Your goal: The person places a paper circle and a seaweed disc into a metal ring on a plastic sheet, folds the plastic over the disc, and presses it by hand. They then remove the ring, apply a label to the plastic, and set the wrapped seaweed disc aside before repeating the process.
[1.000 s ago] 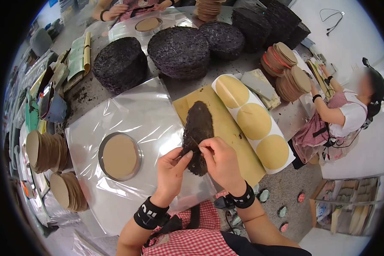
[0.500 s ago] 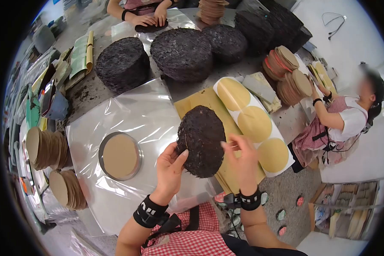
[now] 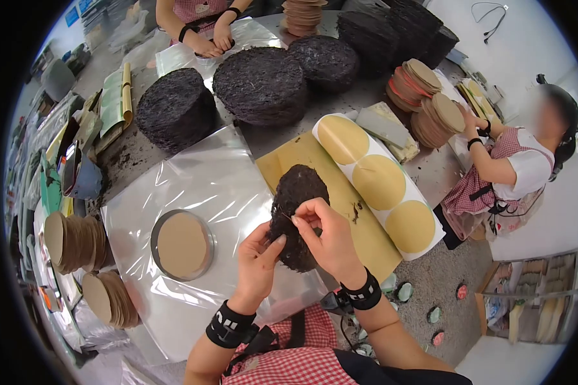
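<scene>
My left hand (image 3: 257, 260) grips the left edge of a dark, rough disc that looks like dried seaweed (image 3: 302, 183), thumb on its face. The disc is raised and tilted above the plastic sheet. My right hand (image 3: 331, 237) is over the disc, thumb and forefinger pinched together against its surface; what the fingertips hold is too small to name, though a thin pale strand shows beside them. Left of my hands, a round metal ring (image 3: 213, 247) surrounds a brown cardboard disc (image 3: 182, 245) on the clear plastic sheet (image 3: 154, 192).
Thick stacks of dark discs (image 3: 260, 86) line the far side. Round gold labels (image 3: 379, 183) lie on a yellow sheet (image 3: 289, 151) at right. Cardboard disc stacks (image 3: 77, 244) stand at left and more (image 3: 437, 122) at right. Two co-workers (image 3: 199, 29) (image 3: 507, 154) work nearby.
My right hand has moved left, from beside the disc onto its face, and is pinching there. The disc has turned and looks narrower. The far co-worker's hands have shifted slightly.
</scene>
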Demonstrator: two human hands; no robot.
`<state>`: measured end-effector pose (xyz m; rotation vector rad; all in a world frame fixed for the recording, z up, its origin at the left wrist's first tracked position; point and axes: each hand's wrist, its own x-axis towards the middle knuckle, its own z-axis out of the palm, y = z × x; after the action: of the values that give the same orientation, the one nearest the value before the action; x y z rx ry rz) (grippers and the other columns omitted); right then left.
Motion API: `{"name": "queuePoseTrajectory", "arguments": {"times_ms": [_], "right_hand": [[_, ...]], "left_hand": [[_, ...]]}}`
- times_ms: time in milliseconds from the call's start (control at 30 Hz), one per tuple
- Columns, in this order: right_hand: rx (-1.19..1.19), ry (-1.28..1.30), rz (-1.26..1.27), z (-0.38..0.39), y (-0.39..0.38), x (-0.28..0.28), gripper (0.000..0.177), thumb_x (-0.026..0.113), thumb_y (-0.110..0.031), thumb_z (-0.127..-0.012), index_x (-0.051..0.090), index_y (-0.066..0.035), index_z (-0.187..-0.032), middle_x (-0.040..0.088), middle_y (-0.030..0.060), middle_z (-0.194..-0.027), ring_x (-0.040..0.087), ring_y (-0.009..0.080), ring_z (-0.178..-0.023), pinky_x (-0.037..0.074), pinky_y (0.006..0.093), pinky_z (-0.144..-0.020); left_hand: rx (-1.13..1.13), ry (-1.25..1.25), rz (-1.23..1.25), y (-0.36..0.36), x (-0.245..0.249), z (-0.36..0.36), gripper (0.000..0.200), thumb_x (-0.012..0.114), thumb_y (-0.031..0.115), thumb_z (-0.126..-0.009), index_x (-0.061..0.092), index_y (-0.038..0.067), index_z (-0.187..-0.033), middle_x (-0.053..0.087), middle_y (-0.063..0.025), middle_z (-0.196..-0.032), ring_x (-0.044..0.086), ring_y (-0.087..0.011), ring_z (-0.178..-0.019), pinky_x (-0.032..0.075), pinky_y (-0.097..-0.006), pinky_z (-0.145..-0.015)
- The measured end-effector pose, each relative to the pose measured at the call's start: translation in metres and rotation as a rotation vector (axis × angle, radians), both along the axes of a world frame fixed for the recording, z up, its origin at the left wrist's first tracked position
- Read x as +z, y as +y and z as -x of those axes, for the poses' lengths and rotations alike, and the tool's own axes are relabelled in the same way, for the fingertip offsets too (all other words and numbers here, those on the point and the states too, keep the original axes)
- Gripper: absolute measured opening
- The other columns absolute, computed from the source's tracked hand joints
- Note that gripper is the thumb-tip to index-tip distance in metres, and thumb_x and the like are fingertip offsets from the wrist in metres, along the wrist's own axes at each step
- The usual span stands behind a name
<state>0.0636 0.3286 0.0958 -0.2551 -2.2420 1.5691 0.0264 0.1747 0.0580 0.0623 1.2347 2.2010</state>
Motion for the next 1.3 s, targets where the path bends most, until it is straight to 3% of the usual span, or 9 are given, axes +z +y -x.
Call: {"name": "queuePoseTrajectory", "arguments": {"times_ms": [200, 433, 533, 567, 667, 767, 1000, 1233, 1300], "right_hand": [[-0.084, 0.019, -0.287, -0.003, -0.002, 0.004, 0.012, 0.071, -0.002, -0.089, 0.066, -0.001, -0.101, 0.068, 0.013, -0.089, 0.07, 0.0248, -0.075, 0.056, 0.033, -0.068], [-0.243, -0.027, -0.248, -0.006, 0.016, 0.001, 0.016, 0.071, -0.001, -0.086, 0.067, -0.003, -0.101, 0.065, 0.0124, -0.087, 0.068, 0.0263, -0.074, 0.055, 0.0362, -0.067], [-0.436, -0.112, -0.497, -0.011, 0.038, -0.011, 0.014, 0.069, -0.002, -0.087, 0.067, -0.002, -0.101, 0.066, 0.0127, -0.088, 0.067, 0.029, -0.074, 0.055, 0.0382, -0.07], [-0.454, -0.142, -0.724, -0.013, 0.047, -0.012, 0.019, 0.069, -0.003, -0.088, 0.068, -0.003, -0.107, 0.066, 0.0134, -0.088, 0.066, 0.0318, -0.073, 0.055, 0.0402, -0.071], [-0.511, 0.059, -0.903, -0.01, 0.05, -0.004, 0.021, 0.072, -0.004, -0.087, 0.071, -0.003, -0.108, 0.068, 0.0148, -0.088, 0.067, 0.0316, -0.075, 0.056, 0.0387, -0.07], [-0.183, 0.055, -0.241, -0.012, 0.013, 0.018, 0.02, 0.076, -0.006, -0.085, 0.073, -0.002, -0.105, 0.07, 0.0141, -0.089, 0.069, 0.031, -0.077, 0.056, 0.0372, -0.069], [-0.131, 0.146, -0.382, 0.0, -0.007, 0.01, 0.012, 0.075, -0.003, -0.084, 0.072, -0.002, -0.096, 0.07, 0.011, -0.085, 0.07, 0.0275, -0.072, 0.056, 0.0338, -0.064], [-0.036, -0.052, 0.03, -0.008, 0.01, 0.009, 0.009, 0.065, -0.004, -0.096, 0.065, 0.002, -0.101, 0.073, 0.0113, -0.09, 0.075, 0.0178, -0.081, 0.058, 0.0272, -0.075], [0.002, -0.042, 0.003, -0.011, 0.012, 0.004, 0.01, 0.064, -0.005, -0.097, 0.064, 0.003, -0.104, 0.073, 0.0118, -0.089, 0.075, 0.0172, -0.084, 0.058, 0.0274, -0.077]], "left_hand": [[-0.027, 0.008, -0.016, 0.004, 0.009, -0.002, 0.03, 0.059, -0.003, -0.099, 0.062, -0.003, -0.129, 0.069, -0.0069, -0.116, 0.066, -0.0115, -0.102, 0.056, -0.0268, -0.087], [0.02, -0.022, 0.04, 0.002, 0.002, 0.001, 0.032, 0.055, -0.004, -0.1, 0.059, -0.004, -0.131, 0.07, -0.0109, -0.12, 0.069, -0.0167, -0.104, 0.057, -0.0298, -0.089], [0.031, -0.007, 0.025, 0.0, 0.004, 0.001, 0.033, 0.056, -0.004, -0.1, 0.058, -0.005, -0.133, 0.07, -0.011, -0.121, 0.068, -0.0157, -0.105, 0.056, -0.029, -0.09], [0.031, -0.013, 0.019, 0.0, 0.005, 0.001, 0.035, 0.056, -0.005, -0.099, 0.058, -0.005, -0.134, 0.07, -0.0106, -0.122, 0.067, -0.0144, -0.105, 0.055, -0.0279, -0.089], [0.047, 0.034, 0.041, 0.004, 0.01, 0.0, 0.041, 0.055, -0.006, -0.099, 0.054, -0.004, -0.139, 0.068, -0.0105, -0.125, 0.067, -0.0151, -0.108, 0.055, -0.0289, -0.091], [0.029, 0.094, 0.062, 0.007, 0.016, -0.004, 0.046, 0.054, -0.007, -0.098, 0.05, -0.002, -0.144, 0.065, -0.01, -0.129, 0.065, -0.0157, -0.112, 0.055, -0.0299, -0.093], [-0.042, 0.123, 0.036, 0.002, 0.011, -0.006, 0.051, 0.051, -0.009, -0.098, 0.046, -0.001, -0.148, 0.063, -0.0098, -0.133, 0.062, -0.0155, -0.118, 0.054, -0.0297, -0.097], [-0.027, 0.013, 0.043, 0.006, 0.014, -0.008, 0.049, 0.05, -0.009, -0.099, 0.046, -0.002, -0.147, 0.063, -0.012, -0.134, 0.064, -0.0181, -0.118, 0.056, -0.0318, -0.097], [-0.033, 0.022, 0.075, 0.006, 0.012, -0.006, 0.048, 0.05, -0.008, -0.099, 0.046, -0.003, -0.147, 0.063, -0.012, -0.134, 0.065, -0.0189, -0.117, 0.056, -0.0321, -0.097]]}}
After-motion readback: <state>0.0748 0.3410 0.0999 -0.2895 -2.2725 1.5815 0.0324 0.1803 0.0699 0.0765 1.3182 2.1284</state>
